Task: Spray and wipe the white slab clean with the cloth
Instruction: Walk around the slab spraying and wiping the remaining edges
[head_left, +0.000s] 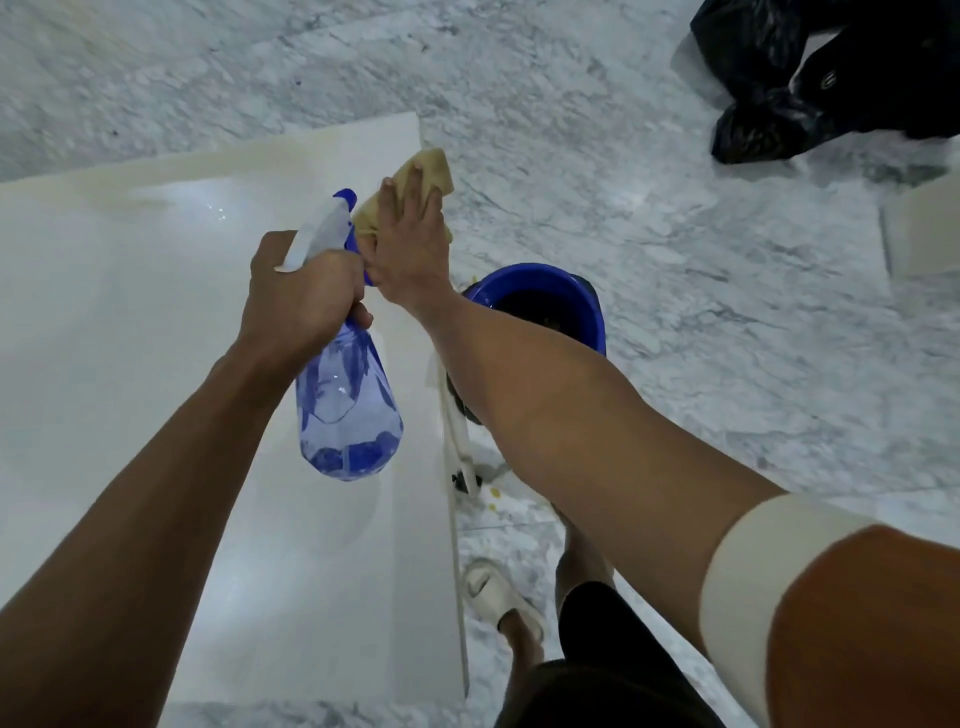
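White slab (156, 322) lies flat across the left and centre of the view, glossy, with a wet patch and droplets glinting near its far left part; its right edge runs beside the marble floor (675, 218), which is grey-veined and fills the rest of the view. On that floor at the upper right sits a crumpled black plastic bag (810, 83), well apart from the slab. A blue bucket (545, 306) stands just beside the slab's right edge, partly hidden by the right forearm. Over the slab, the left hand (298, 296) holds a translucent blue spray bottle (348, 405) by its neck, fingers curled round it below the white and blue trigger head, the nozzle pointing away. The right hand (410, 239) lies with straight fingers pressed flat on a tan cloth (431, 166) near the slab's far right edge. Below, a foot in a white sandal (493, 592) stands on the floor close to the slab's edge.
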